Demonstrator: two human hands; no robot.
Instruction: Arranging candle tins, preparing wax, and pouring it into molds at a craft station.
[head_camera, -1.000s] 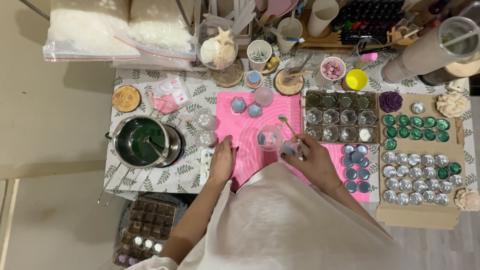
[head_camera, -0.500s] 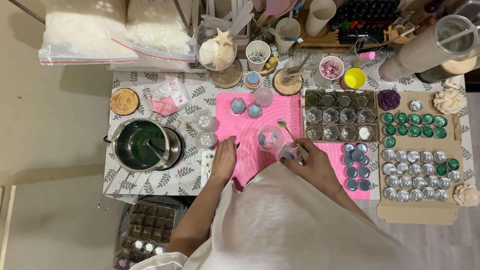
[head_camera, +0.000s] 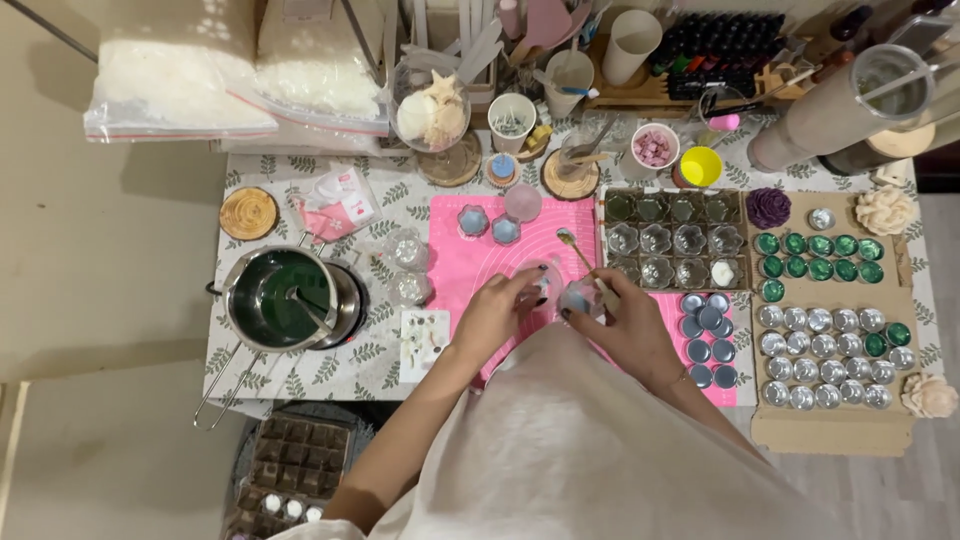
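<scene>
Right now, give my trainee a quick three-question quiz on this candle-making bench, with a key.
1. True or false: both hands work over the pink silicone mat.
2. Which hand holds the thin stirring stick? A left, B right.
3. What colour is the liquid in the steel melting pot?

Key: 1 true; the left hand and right hand meet at a small clear glass cup. 2 B. 3 dark green.
</scene>
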